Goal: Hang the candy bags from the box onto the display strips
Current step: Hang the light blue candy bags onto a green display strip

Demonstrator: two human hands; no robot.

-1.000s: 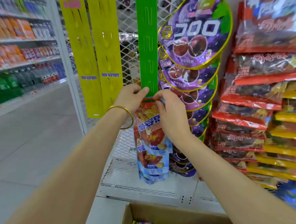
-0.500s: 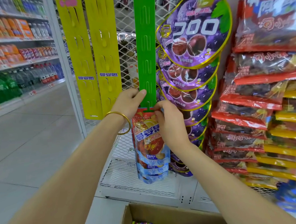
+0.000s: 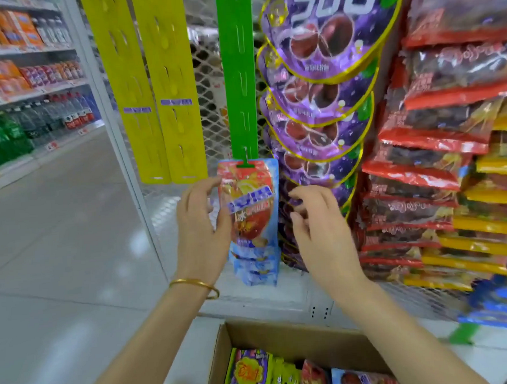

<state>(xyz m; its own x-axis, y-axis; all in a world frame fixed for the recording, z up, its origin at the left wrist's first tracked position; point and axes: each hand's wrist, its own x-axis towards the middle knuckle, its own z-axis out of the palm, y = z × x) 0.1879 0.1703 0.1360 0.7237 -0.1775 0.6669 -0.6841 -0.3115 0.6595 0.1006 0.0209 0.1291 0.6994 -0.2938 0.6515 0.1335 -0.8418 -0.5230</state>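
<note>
Both hands had come off the bag: the left hand (image 3: 199, 224) hung with loosely curled fingers just left of the candy bag (image 3: 252, 218), thumb perhaps grazing its edge, and the right hand (image 3: 318, 226) hovered slack just to its right, holding nothing. A moment before they pinched the bag's top; it now hung by its header from the lowest hook of the green strip (image 3: 238, 75), so that bag looked done. The near box (image 3: 286, 341) held more, cut off at the bottom edge, their printing blurred.
</note>
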